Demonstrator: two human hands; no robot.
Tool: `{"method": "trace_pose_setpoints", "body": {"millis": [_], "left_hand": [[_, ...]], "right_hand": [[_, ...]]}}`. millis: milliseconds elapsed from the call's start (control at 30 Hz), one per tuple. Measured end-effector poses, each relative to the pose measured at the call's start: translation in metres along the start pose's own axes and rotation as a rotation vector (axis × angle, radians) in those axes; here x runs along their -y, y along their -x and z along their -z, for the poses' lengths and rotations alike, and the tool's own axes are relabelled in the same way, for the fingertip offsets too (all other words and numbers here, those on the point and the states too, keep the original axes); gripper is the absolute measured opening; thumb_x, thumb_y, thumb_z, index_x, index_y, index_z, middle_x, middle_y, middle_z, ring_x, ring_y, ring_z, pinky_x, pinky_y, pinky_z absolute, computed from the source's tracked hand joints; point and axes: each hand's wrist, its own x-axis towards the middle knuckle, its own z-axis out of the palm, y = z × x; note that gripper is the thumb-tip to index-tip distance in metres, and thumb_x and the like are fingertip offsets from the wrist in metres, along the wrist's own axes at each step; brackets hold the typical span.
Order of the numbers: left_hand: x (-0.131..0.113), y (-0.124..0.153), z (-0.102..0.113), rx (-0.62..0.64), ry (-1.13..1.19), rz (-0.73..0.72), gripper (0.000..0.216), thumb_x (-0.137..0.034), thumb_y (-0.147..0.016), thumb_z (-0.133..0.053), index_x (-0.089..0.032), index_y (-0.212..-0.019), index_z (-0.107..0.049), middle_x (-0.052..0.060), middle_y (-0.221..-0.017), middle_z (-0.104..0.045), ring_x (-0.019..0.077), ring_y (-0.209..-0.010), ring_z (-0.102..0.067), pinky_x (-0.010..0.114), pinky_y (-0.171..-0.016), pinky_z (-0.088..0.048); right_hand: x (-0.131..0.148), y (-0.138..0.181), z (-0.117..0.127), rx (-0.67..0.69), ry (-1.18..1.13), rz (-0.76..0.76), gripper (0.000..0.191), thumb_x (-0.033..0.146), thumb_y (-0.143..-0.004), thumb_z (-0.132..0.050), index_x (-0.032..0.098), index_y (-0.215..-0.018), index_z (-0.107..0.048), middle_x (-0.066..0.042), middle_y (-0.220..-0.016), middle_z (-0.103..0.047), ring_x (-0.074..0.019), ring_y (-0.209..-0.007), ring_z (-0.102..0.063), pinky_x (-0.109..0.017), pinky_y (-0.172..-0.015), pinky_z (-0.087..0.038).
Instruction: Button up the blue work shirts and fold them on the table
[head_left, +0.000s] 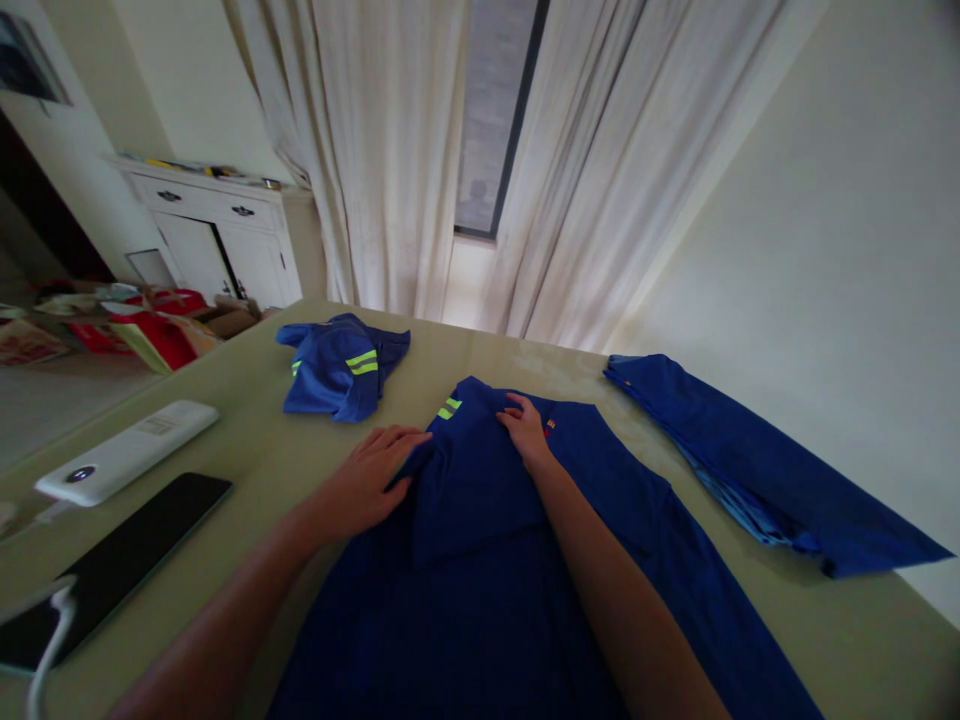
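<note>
A dark blue work jacket (480, 590) lies spread over the near middle of the table, one arm of it running toward the lower right. It has a yellow-green and grey reflective strip near its far left and a small orange-red mark near its far edge. My left hand (367, 480) grips a fold at the jacket's left edge, fingers over the cloth and thumb below. On the upper part of the jacket rests my right hand (526, 430), its fingers apart and slightly bent, with nothing held in them.
On the table (247, 420), a crumpled blue garment (337, 370) with reflective strips lies at the far left. Folded blue cloth (757, 460) lies along the right wall. At left are a white power bank (131, 450) and a black phone (112, 570) with a white cable.
</note>
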Motion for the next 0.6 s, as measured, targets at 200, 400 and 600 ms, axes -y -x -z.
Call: {"method": "trace_pose_setpoints", "body": {"millis": [200, 400, 600], "left_hand": [[0.010, -0.011, -0.016, 0.022, -0.076, 0.158, 0.041, -0.017, -0.090, -0.049, -0.026, -0.127, -0.065, 0.007, -0.120, -0.067, 0.0234, -0.113, -0.063, 0.038, -0.105, -0.047], [0.037, -0.014, -0.003, -0.227, -0.118, 0.278, 0.033, -0.011, -0.082, -0.047, -0.020, -0.106, -0.069, 0.008, -0.107, -0.067, 0.0245, -0.097, -0.064, 0.038, -0.093, -0.050], [0.053, -0.011, 0.002, -0.067, 0.029, 0.012, 0.052, 0.000, -0.064, -0.044, -0.022, -0.100, -0.074, 0.006, -0.111, -0.065, 0.0235, -0.107, -0.058, 0.039, -0.099, -0.046]], "right_hand": [[-0.005, -0.001, 0.004, 0.064, 0.059, 0.081, 0.052, 0.024, -0.066, -0.067, 0.021, -0.118, -0.065, 0.001, -0.084, -0.062, -0.0148, -0.068, -0.058, -0.026, -0.062, -0.046], [0.001, 0.008, 0.004, 0.171, 0.079, 0.085, 0.057, 0.018, -0.066, -0.057, 0.023, -0.122, -0.062, 0.002, -0.077, -0.062, -0.0155, -0.062, -0.056, -0.027, -0.059, -0.047], [0.008, 0.014, 0.000, 0.199, 0.269, 0.186, 0.053, 0.029, -0.080, -0.059, 0.028, -0.132, -0.063, 0.002, -0.077, -0.064, -0.0164, -0.067, -0.058, -0.031, -0.070, -0.051]]}}
